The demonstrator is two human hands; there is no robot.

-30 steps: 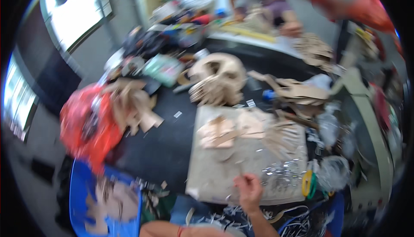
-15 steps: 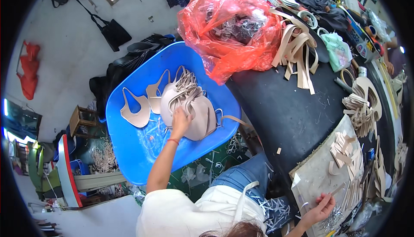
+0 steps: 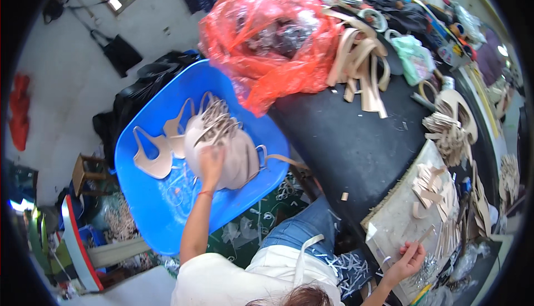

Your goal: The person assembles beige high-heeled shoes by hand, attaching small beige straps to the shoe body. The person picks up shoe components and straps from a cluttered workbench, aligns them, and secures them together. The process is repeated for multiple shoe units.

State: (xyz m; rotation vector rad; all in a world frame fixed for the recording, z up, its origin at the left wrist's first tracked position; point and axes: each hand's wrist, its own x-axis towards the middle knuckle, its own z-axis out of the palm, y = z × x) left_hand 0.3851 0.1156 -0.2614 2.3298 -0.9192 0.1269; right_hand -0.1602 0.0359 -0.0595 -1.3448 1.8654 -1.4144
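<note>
In a blue plastic basin [image 3: 267, 195] at the left lies a thick stack of beige shoe-upper pieces [image 3: 240, 164], with thin straps bunched on top. My left hand [image 3: 211, 166] is on the front of this stack, its fingers curled on the pieces and smeared by motion. Two loose pieces of the same kind [image 3: 156, 161] lie left of the stack. At the lower right, my right hand [image 3: 410, 259] pinches a narrow beige strip [image 3: 427, 232] above a pale board [image 3: 384, 225]. Beside that hand are several beige strips [image 3: 431, 189] spread over the board.
A red plastic bag [image 3: 267, 78] stands at the back, against the basin's far edge. Beige bands [image 3: 367, 78] hang over the black table [image 3: 350, 139]. Stacked beige pieces [image 3: 448, 136] and cluttered supplies line the right side. White scraps [image 3: 353, 275] lie near my leg.
The whole view has shifted, so the scene sits further left. My left hand stays at the stack, now blurred. My right hand still holds the strip, now tilted more upright.
</note>
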